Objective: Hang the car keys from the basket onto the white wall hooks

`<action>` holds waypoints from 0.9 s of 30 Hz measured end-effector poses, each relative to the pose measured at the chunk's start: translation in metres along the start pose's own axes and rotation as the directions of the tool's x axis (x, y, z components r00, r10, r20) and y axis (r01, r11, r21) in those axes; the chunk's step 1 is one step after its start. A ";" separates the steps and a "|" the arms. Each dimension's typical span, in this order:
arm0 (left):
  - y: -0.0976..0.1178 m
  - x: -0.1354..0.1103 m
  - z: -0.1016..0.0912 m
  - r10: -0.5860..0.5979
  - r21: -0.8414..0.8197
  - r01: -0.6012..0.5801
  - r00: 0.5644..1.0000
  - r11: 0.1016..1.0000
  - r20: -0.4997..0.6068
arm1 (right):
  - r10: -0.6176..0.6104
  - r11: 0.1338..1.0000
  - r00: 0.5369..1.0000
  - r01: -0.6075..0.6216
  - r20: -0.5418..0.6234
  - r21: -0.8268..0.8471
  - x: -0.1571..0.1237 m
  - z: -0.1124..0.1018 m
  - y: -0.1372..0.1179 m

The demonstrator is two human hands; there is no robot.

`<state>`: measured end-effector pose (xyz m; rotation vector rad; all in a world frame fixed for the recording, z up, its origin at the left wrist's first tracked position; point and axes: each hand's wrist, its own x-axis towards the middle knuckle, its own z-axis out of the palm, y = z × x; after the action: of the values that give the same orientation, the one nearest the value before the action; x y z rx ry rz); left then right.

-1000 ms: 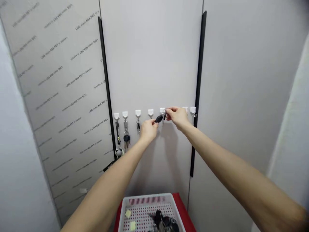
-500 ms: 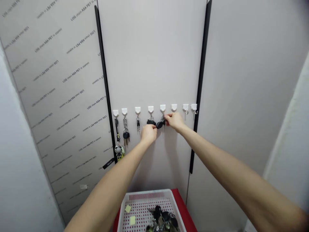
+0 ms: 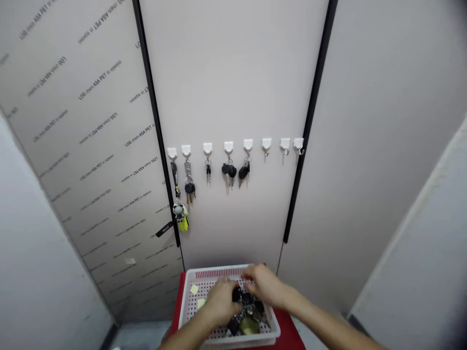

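A white perforated basket (image 3: 189, 273) holds a pile of keys (image 3: 251, 311) with black heads and metal rings. My left hand (image 3: 221, 301) is down in the basket, its thumb and fingers curled around a black-headed key (image 3: 236, 293) at the pile's left side. Over the pile's far side is my right hand (image 3: 268, 286), fingers bent downward and apart, nothing visible between them. On the wall, a key bunch (image 3: 244, 170) hangs from the fifth hook (image 3: 248, 145) from the left, untouched by either hand.
More key bunches hang to the left, including one with a panda charm (image 3: 178, 210). Three bare hooks, among them one white hook (image 3: 266, 144), are on the right. Yellow paper notes (image 3: 194, 289) lie in the basket, which stands on a red surface (image 3: 290, 333).
Both hands have let go of the keys at the fifth hook and come down into the basket. The keys now hang freely there. The view has tilted downward.
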<state>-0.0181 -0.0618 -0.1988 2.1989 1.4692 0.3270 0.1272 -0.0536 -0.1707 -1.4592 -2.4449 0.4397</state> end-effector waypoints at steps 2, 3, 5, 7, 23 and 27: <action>0.001 -0.005 0.010 -0.011 0.067 0.009 0.999 0.998 0.039 | 0.020 0.995 0.998 -0.013 0.060 -0.104 -0.009 0.024 -0.003; 0.002 -0.006 0.012 -0.023 0.086 0.019 0.999 0.996 0.042 | 0.036 0.991 0.997 -0.027 0.070 -0.130 -0.012 0.032 -0.004; 0.001 -0.005 0.012 -0.054 0.087 0.051 0.998 0.995 0.034 | 0.060 0.989 0.995 -0.048 0.080 -0.142 -0.015 0.039 -0.006; -0.003 -0.004 0.011 -0.094 0.071 0.092 0.995 0.993 0.030 | 0.061 0.991 0.994 -0.049 0.089 -0.124 -0.015 0.040 -0.006; -0.022 0.006 -0.005 -0.154 -0.597 0.186 0.982 0.780 0.106 | -0.005 0.867 0.995 -0.048 0.104 0.496 -0.003 0.034 0.010; -0.023 0.011 -0.018 -0.154 -0.759 0.161 0.985 0.631 0.080 | 0.045 0.659 0.992 -0.119 0.119 0.743 0.000 0.030 0.016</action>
<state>-0.0400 -0.0401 -0.1952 1.3620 1.1832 0.7280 0.1284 -0.0502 -0.2044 -1.1658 -1.8411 1.3715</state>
